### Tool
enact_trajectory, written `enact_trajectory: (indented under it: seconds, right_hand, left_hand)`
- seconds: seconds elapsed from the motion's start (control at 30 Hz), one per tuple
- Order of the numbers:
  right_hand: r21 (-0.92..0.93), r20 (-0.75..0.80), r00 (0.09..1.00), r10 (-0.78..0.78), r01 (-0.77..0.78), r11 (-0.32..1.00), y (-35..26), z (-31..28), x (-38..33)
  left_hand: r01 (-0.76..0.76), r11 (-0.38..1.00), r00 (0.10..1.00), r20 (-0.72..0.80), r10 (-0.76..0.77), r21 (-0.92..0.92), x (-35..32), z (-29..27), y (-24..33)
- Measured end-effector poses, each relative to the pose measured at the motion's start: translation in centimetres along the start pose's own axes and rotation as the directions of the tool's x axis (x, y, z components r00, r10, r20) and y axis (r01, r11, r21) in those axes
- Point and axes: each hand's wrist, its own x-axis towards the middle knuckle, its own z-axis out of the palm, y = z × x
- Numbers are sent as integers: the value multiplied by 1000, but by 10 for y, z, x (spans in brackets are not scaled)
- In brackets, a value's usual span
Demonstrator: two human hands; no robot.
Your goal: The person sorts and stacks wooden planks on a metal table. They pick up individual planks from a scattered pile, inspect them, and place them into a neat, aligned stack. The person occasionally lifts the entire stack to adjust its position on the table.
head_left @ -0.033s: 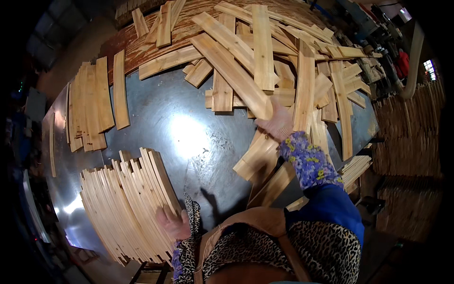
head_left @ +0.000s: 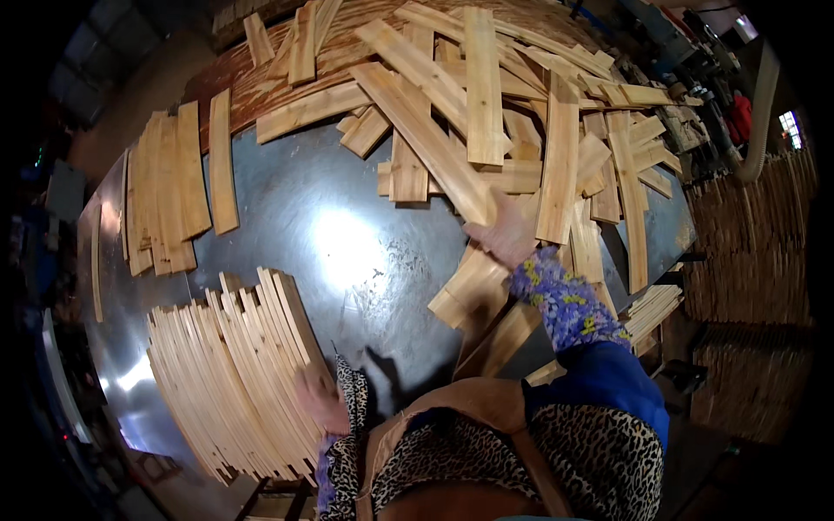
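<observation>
My right hand (head_left: pixel 506 231) is closed on the near end of a long wooden board (head_left: pixel 426 141), its thumb to the left. The board slants away to the far left across a loose heap of similar boards. Below that hand lies a shorter, wider-looking board (head_left: pixel 472 282). At the lower left, a tight row of boards (head_left: pixel 228 382) stands on edge, side by side. My left hand (head_left: pixel 320 399) rests against the right side of this row, at its near end, with fingers stretched out and partly blurred.
A shiny metal tabletop (head_left: pixel 347 260) lies between row and heap. Several flat boards (head_left: pixel 165 191) overlap at the far left, beside a single board (head_left: pixel 222 165). A reddish-brown worn wooden surface (head_left: pixel 234 74) is behind. Tall stacks of thin wood (head_left: pixel 747 234) stand at the right.
The near end of the board in my right hand has shifted slightly left and toward me. My left hand has moved a little to the right and up along the row's side.
</observation>
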Motion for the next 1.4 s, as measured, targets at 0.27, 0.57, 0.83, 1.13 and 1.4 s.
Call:
enact_trajectory:
  seconds: [0.27,0.57,0.83,1.13,1.4]
  right_hand:
    - [-147,-336,925,-180,137,980,-60,12,70]
    - [-60,-131,986,104,-112,992,-6,-52,228]
    - [-91,-227,966,-121,103,991,-43,-8,28]
    - [-452,-96,995,39,-79,888,-53,37,22]
    - [-381,-165,986,19,-82,921,-23,47,32]
  left_hand:
    - [782,-66,580,762,-287,-620,108,120,96]
    - [751,76,629,676,-383,-655,124,110,53]
    - [594,387,799,461,-386,-705,236,31,9]
    - [441,870,893,-17,-449,221,492,-50,-153]
    - [598,763,779,48,-626,245,503,-40,-56]
